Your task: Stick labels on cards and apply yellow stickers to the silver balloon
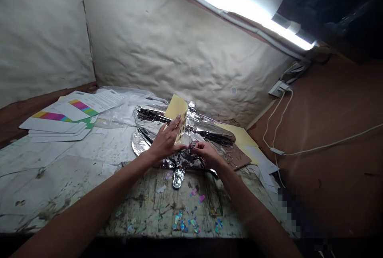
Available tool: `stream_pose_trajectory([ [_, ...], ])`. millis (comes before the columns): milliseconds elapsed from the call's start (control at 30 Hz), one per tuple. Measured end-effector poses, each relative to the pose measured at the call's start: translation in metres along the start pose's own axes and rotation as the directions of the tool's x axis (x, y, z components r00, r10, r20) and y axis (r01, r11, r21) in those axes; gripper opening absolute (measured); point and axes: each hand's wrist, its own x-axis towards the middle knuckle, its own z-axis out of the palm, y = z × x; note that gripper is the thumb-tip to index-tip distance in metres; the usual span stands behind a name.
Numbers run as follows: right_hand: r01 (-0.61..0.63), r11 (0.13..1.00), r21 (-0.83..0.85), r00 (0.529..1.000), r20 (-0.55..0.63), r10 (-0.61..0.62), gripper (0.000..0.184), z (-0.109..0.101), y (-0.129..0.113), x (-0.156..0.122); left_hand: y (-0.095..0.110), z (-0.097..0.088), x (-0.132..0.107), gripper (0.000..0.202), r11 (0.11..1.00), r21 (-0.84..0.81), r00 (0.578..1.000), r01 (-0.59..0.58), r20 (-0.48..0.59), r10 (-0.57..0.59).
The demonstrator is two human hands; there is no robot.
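Observation:
My left hand [168, 137] holds a yellow sheet [176, 107], which stands up and bends over beside my fingers. Rows of small marks show on the sheet's right-hand side. The thumb reaches across toward my right hand [207, 152], whose fingers are pinched together on the crinkled silver foil. Under both hands lies a flat silver foil balloon [155, 124], shiny and wrinkled. Its tail-like tab [178, 179] points toward me. What exactly sits between my right fingertips is too small to tell.
White printed cards [64, 118] with coloured stripes are piled at the left, near clear plastic film [119, 110]. A brown board [241, 158] and yellow papers [243, 136] lie at the right. Bright confetti [191, 224] dots the table's front. White cords [278, 130] hang along the right wall.

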Motion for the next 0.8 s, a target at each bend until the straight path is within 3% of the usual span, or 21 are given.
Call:
stream_pose_trajectory([
  [133,-0.071,0.997,-0.032,0.996,-0.061,0.069,0.039,0.005,-0.003,0.003,0.004,-0.001,-0.001,0.076,0.994,-0.083,0.997,-0.066,-0.034,0.064],
  [300,-0.055,0.995,-0.078,0.998,-0.008,0.054,0.040,0.003,-0.003,0.005,0.012,0.000,-0.003,0.011,0.980,-0.193,0.997,-0.048,-0.071,0.035],
  [433,-0.062,0.996,-0.063,0.998,0.003,0.062,0.039,-0.006,-0.004,0.012,0.016,-0.002,-0.004,0.017,0.982,-0.165,0.988,-0.089,-0.138,0.067],
  [633,-0.032,0.994,-0.108,0.998,0.041,0.037,0.038,-0.014,-0.018,0.021,0.022,-0.008,-0.004,0.020,0.997,-0.064,0.956,-0.044,-0.294,0.024],
  [733,-0.010,0.990,-0.142,0.999,-0.046,0.004,0.042,-0.023,-0.015,0.029,0.025,-0.012,-0.003,0.019,0.996,-0.008,0.925,-0.094,-0.370,0.084],
  [800,0.037,0.966,-0.255,0.986,-0.145,-0.076,0.043,-0.031,-0.011,0.039,0.027,-0.016,-0.003,0.017,0.986,0.019,0.896,-0.165,-0.415,0.158],
])
